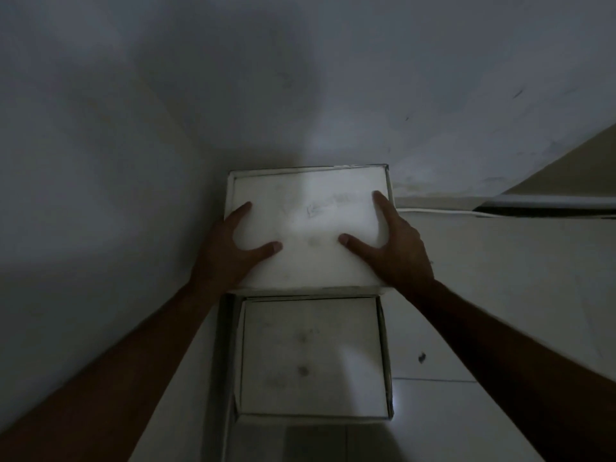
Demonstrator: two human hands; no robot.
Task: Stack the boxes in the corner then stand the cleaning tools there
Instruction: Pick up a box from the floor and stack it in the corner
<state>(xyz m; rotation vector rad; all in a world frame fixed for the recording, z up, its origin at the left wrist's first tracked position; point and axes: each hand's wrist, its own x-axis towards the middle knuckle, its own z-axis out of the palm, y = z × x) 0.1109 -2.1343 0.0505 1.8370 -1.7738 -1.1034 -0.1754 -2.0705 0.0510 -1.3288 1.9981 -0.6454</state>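
Left hand (230,251) & right hand (396,245) grip the flat white cardboard box (306,228) by its sides w/ thumbs on top, at the wall corner above a second white box (313,355); stacking underway, cleaning tools unseen, still to do.

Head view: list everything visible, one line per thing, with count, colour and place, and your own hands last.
upper box: one, white, against the wall, held at both sides.
lower box: one, white, on the floor, nearer the camera.
wall: grey, behind and to the left.
floor: pale tiles, on the right.
cable: one, white, along the wall base on the right.
left hand: one, gripping the upper box's left edge.
right hand: one, gripping its right edge.
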